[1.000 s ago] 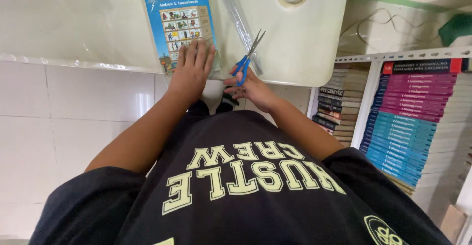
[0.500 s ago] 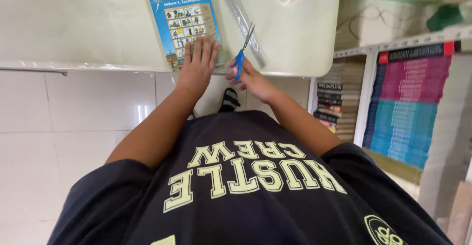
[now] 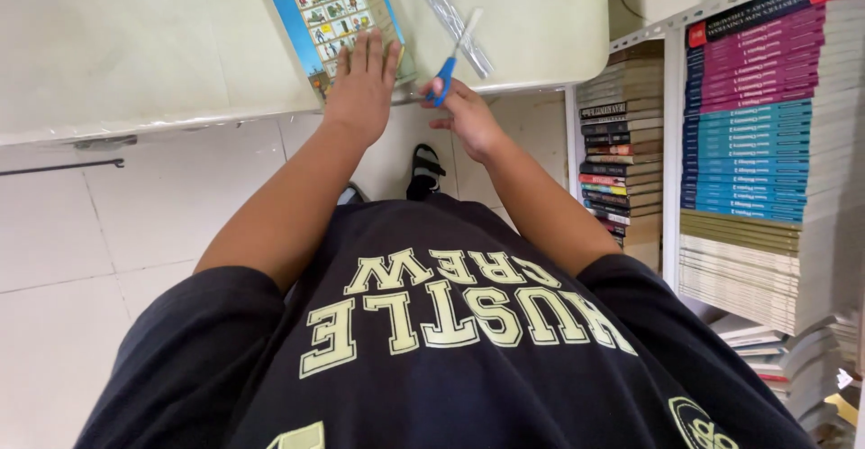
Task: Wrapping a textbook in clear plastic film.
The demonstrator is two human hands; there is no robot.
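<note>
Right hand point(image 3: 468, 117): clamped on the blue-handled scissors point(image 3: 453, 56), blades pointing away, just right of the book.
Left hand point(image 3: 363, 84): fingers together, flat on the blue book point(image 3: 326, 8).
Book: long axis running away across the table point(image 3: 135, 44).
Nearer hand: left.

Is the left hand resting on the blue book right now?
Touching. The head view shows the left hand lying flat on the lower edge of the blue book on the table, fingers spread over its cover with no gap visible.
</note>
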